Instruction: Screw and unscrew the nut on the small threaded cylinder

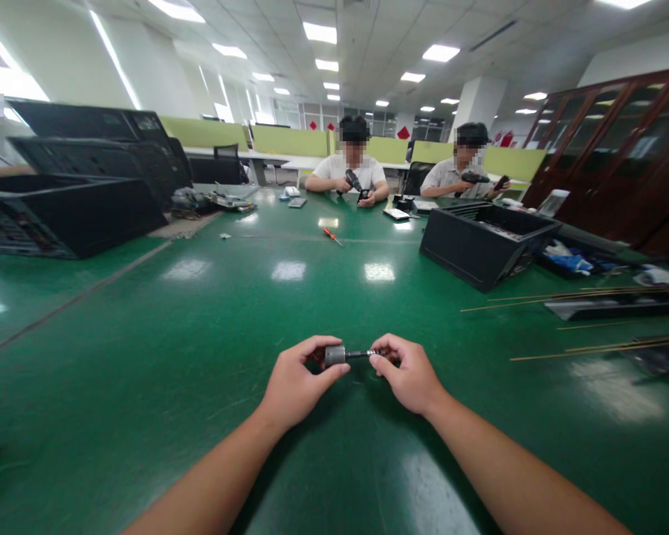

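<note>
Just above the green table, a grey metal cylinder with a thin dark shaft [335,356] lies level between my two hands. My left hand [296,380] is closed around its thick cylindrical end, thumb in front and fingers behind. At the other end, my right hand [408,374] pinches the shaft's shiny, ridged tip between thumb and fingers. Part of that tip is hidden by the fingers. What kind of part this is, I cannot tell for certain.
An orange screwdriver [331,235] lies farther back on the green table [212,319]. Black computer cases stand at left [83,215] and right [482,249]. Thin brass-coloured rods [535,299] jut in from the right. Across the table, two people hold power drills.
</note>
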Action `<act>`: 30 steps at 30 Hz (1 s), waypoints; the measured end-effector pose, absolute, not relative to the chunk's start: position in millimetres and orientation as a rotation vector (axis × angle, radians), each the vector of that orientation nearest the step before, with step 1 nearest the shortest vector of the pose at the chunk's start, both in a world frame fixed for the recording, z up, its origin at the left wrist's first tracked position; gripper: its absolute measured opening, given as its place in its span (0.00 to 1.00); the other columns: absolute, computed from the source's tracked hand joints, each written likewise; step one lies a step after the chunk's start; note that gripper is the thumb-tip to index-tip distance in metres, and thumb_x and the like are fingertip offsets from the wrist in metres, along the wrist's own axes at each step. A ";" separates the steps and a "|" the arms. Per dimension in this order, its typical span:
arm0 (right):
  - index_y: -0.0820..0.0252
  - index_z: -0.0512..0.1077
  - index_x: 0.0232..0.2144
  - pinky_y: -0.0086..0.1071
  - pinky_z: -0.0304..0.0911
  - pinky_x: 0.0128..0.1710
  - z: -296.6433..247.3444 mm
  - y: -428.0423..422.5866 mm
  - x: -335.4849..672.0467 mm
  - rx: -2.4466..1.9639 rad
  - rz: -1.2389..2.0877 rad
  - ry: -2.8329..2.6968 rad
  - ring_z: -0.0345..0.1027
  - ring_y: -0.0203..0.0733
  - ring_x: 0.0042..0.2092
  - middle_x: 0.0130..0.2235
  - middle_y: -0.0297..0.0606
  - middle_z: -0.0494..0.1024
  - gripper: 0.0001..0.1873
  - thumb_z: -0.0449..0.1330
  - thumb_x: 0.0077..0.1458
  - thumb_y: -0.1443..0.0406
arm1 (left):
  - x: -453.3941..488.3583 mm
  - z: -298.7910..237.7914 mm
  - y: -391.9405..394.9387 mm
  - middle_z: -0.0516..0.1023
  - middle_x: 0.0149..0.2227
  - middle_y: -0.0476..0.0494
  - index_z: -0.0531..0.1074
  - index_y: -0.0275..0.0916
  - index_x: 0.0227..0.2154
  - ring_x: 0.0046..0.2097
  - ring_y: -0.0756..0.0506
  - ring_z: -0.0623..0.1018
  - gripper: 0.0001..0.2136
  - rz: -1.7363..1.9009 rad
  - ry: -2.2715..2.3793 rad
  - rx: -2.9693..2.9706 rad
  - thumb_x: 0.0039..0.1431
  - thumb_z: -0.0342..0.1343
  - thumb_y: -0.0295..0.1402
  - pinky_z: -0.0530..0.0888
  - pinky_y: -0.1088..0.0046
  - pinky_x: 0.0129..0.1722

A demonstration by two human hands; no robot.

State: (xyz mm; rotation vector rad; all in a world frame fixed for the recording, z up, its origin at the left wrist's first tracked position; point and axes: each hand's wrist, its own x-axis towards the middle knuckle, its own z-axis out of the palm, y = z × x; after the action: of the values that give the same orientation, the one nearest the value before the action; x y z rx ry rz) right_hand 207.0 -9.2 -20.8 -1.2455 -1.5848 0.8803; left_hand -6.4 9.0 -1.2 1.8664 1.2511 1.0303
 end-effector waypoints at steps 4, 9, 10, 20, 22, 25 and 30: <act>0.61 0.74 0.33 0.28 0.61 0.29 -19.3 -9.4 206.9 -1.247 0.868 -1.589 0.67 0.35 0.26 0.25 0.33 0.73 0.05 0.59 0.55 0.65 | -6.7 -1.3 9.3 0.80 0.39 0.48 0.77 0.43 0.41 0.41 0.43 0.78 0.16 1.030 1.247 1.851 0.49 0.67 0.40 0.72 0.66 0.43; 0.61 0.73 0.32 0.28 0.60 0.28 -17.1 -9.1 207.0 -1.246 0.856 -1.576 0.66 0.35 0.26 0.25 0.33 0.73 0.05 0.59 0.54 0.64 | -8.0 -1.9 10.8 0.80 0.40 0.46 0.77 0.42 0.41 0.41 0.42 0.79 0.17 1.031 1.243 1.849 0.49 0.67 0.41 0.72 0.65 0.45; 0.61 0.74 0.32 0.28 0.60 0.27 -16.9 -8.6 207.3 -1.247 0.851 -1.572 0.66 0.35 0.26 0.25 0.32 0.73 0.05 0.59 0.54 0.65 | -8.2 -2.1 11.5 0.80 0.40 0.46 0.77 0.42 0.41 0.41 0.42 0.79 0.17 1.033 1.244 1.850 0.49 0.66 0.41 0.73 0.65 0.45; 0.62 0.72 0.30 0.29 0.62 0.27 -22.1 3.2 212.7 -1.204 0.952 -1.293 0.68 0.36 0.24 0.25 0.34 0.74 0.09 0.61 0.50 0.61 | -15.3 10.1 14.9 0.80 0.39 0.45 0.78 0.42 0.39 0.42 0.41 0.78 0.16 1.084 1.402 2.071 0.48 0.65 0.44 0.73 0.61 0.46; 0.63 0.72 0.30 0.30 0.62 0.26 -23.5 5.8 213.7 -1.184 0.977 -1.244 0.68 0.36 0.23 0.26 0.35 0.75 0.10 0.61 0.49 0.60 | -21.6 19.8 11.3 0.80 0.39 0.43 0.77 0.40 0.40 0.41 0.41 0.79 0.18 1.077 1.426 2.001 0.49 0.64 0.45 0.74 0.60 0.46; 0.63 0.72 0.29 0.29 0.61 0.26 -25.1 8.4 214.0 -1.164 1.005 -1.210 0.67 0.36 0.23 0.25 0.35 0.75 0.11 0.61 0.48 0.59 | -41.9 38.3 -0.3 0.81 0.40 0.41 0.74 0.38 0.42 0.42 0.39 0.80 0.24 1.069 1.467 1.848 0.46 0.65 0.49 0.75 0.59 0.50; 0.62 0.73 0.30 0.29 0.60 0.26 -27.0 8.4 211.1 -1.158 1.021 -1.238 0.67 0.35 0.23 0.25 0.34 0.75 0.10 0.61 0.49 0.60 | -113.2 54.2 -35.7 0.82 0.44 0.43 0.71 0.40 0.52 0.48 0.38 0.80 0.36 1.048 1.732 1.638 0.42 0.64 0.56 0.74 0.57 0.55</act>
State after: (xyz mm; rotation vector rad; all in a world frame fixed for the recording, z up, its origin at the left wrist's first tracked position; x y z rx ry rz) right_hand 211.1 8.4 -27.0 -1.1583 -1.2381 1.0215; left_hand -113.2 -35.7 54.2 1.6382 1.7323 1.0485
